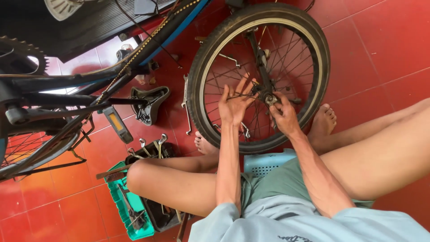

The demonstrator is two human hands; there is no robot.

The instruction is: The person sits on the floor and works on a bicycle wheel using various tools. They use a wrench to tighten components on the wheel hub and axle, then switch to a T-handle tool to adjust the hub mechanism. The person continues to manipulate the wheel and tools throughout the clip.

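Note:
A bicycle wheel with a black tyre and thin spokes stands upright between my bare feet. My left hand is spread flat against the spokes beside the hub, fingers apart, holding nothing. At the hub's axle end, my right hand has its fingers closed around the nut or fitting there. The exact part under those fingers is hidden.
A black and blue bicycle frame with chain and pedal lies at the left. A black saddle rests on the red tiled floor. A green toolbox with wrenches stands by my left knee. A wrench lies beside the tyre.

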